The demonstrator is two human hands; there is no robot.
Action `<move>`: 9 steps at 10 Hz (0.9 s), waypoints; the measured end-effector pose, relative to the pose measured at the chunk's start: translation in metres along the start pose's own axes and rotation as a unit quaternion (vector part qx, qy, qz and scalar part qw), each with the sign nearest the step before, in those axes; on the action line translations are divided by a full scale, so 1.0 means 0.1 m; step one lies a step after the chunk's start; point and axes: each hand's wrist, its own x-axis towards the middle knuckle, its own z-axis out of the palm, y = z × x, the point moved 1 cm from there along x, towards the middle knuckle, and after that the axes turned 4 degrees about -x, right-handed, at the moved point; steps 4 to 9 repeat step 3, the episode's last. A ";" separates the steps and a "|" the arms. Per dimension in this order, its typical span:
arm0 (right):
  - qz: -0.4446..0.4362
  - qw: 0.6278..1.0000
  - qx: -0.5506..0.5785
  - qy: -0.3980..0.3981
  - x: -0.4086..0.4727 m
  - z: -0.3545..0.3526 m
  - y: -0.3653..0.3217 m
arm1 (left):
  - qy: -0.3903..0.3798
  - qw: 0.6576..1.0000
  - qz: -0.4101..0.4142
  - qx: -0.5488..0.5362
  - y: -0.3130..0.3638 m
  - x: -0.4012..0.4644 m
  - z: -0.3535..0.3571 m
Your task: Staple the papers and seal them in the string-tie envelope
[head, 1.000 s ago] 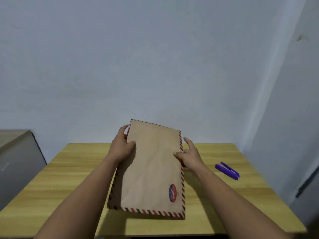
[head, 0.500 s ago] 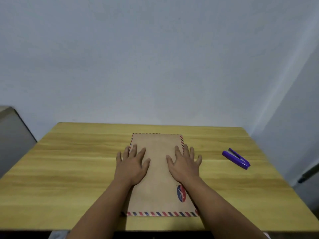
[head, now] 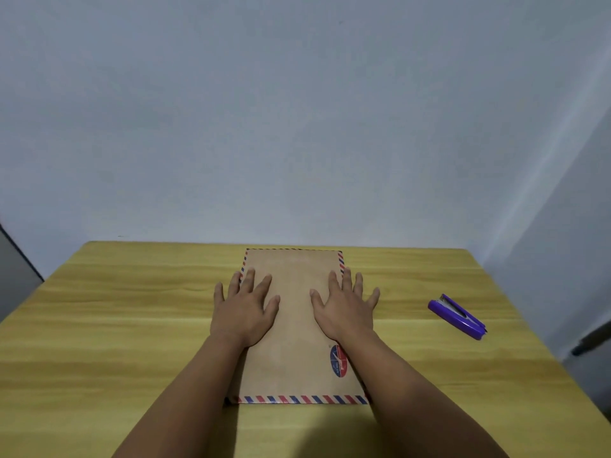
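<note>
Head view shows your brown kraft-paper envelope with the red-and-blue striped border (head: 294,325) lying flat on the yellow wood-grain surface (head: 115,325), its long side running away from you. A second ago you held it tilted up off the surface by both edges; half a second ago it was already down, and since then it has slid slightly further from you, its far end now just short of the back edge. Your left hand (head: 243,312) rests palm-down with fingers straight and spread, straddling the envelope's left edge; your right hand (head: 345,310) lies the same way across the right edge — both flat and wide, gripping nothing.

That reads as a finishing press: the envelope is set down plain side up, with a round red-and-blue emblem (head: 338,360) near its close right corner. No loose papers are visible, so they are probably inside, though you cannot confirm that or the string tie from here, since the closure must be on the hidden underside. If the tie is done, the task looks all but complete; if not, you would need to flip the envelope again.

Your small purple plastic stapler (head: 458,317) lies well apart to the right, untouched, angled toward the near right corner. Behind the surface stands a plain pale-grey wall (head: 297,110), meeting a second wall at the right — and a grey cabinet edge (head: 13,269) shows at far left.
</note>
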 end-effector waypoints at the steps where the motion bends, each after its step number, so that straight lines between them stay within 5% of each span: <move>1: 0.003 1.000 -0.002 -0.004 0.04 -0.01 0.00 | 0.000 1.000 0.002 0.003 0.01 0.05 -0.01; 9: -0.011 0.999 0.003 -0.037 0.04 -0.09 -0.03 | -0.007 0.999 0.009 0.030 0.07 0.04 -0.12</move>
